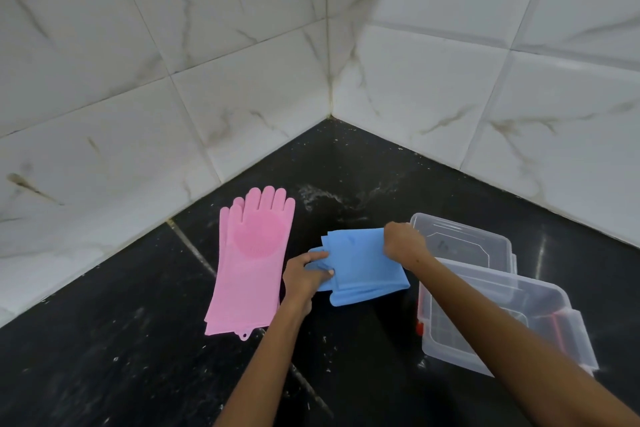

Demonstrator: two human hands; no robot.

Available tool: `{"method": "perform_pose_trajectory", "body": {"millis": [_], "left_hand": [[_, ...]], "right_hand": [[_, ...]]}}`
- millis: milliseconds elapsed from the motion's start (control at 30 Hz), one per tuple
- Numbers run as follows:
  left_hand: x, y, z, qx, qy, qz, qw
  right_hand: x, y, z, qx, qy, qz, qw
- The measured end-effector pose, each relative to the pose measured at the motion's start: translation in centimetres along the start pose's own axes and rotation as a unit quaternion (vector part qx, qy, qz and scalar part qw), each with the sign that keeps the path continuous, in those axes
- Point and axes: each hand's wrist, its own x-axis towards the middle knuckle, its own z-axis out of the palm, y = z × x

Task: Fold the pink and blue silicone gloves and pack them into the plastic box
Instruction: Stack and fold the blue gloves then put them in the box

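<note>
Both hands, the left hand (306,276) and right hand (403,244), grip the soft blue silicone gloves (363,270), half-folded on the black stone bench (138,340). Next comes pressing the fold flat, then lowering it into the clear plastic box (450,329); the flat pink silicone gloves (249,270) wait unfolded.

Black stone floor (138,357), speckled with pale flecks and dust; whitish smear (325,198) near corner. Pale grout line (194,246) running diagonally across floor. White marble-look wall tiles (104,80) with grey-brown veining on two walls meeting at corner seam (327,45). Brown stain (27,184) on lower left tile.
</note>
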Motion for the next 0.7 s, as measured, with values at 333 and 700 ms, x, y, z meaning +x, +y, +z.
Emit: {"method": "perform_pose_trajectory", "body": {"millis": [333, 700], "left_hand": [[1.3, -0.8, -1.4, -0.082, -0.048, 0.000, 0.995], [-0.1, 3.5, -2.5, -0.132, -0.082, 0.031, 0.987]], "right_hand": [[-0.1, 0.7, -0.3, 0.098, -0.005, -0.010, 0.995], [-2.5, 1.5, -4.1, 0.313, 0.030, -0.026, 0.949]]}}
